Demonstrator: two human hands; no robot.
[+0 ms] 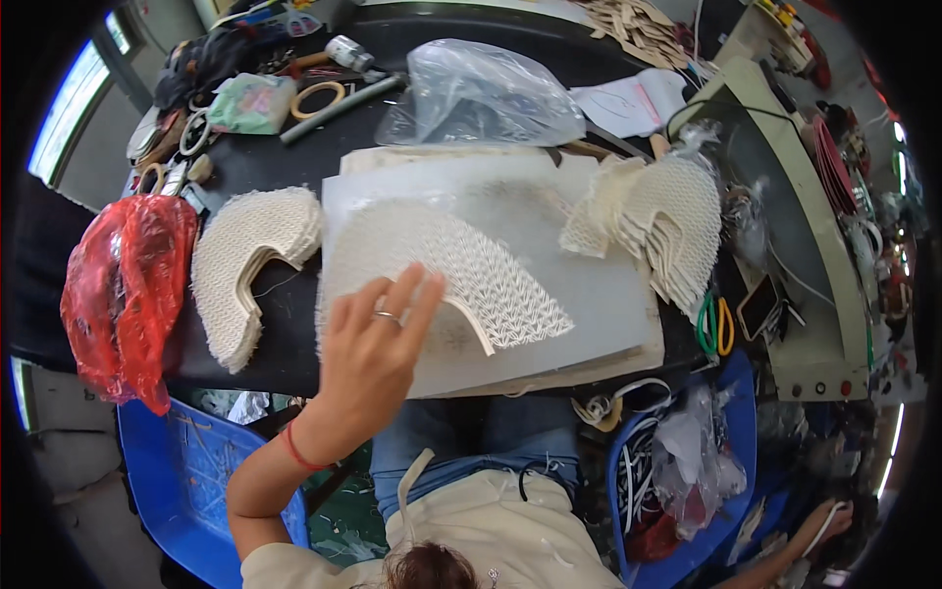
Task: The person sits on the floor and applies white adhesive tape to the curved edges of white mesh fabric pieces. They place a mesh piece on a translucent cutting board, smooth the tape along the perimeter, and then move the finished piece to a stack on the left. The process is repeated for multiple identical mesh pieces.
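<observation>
Mesh piece (491, 275) first: it's a white curved bit with a zigzag weave, lying flat on a grey sheet (599, 334) right in the middle of the table (275, 339). Its inner curve faces the person and has a plain pale edging.

The left hand (378, 334) is on it, palm down, fingers stretched out and a bit apart, tips resting near the inner curve. Not gripping anything, just touching. There's a ring on one finger and a red cord (299, 452) near the wrist.

Right hand (834, 522) is way off at the lower right, well away from the mesh, fingers closed on a thin white strip (816, 542). It's small in there, so I can't make out the exact grip.

Either side of the mesh you've got more curved white pieces: a stack (257, 226) to the left, off the sheet, and a messier pile (687, 211) at the sheet's right edge. Red bag (128, 285) beyond the left stack, clear bag (481, 93) behind the sheet, tape roll (318, 100) further left. Down below, a blue bin (186, 471) sits on each side of the person's legs.
</observation>
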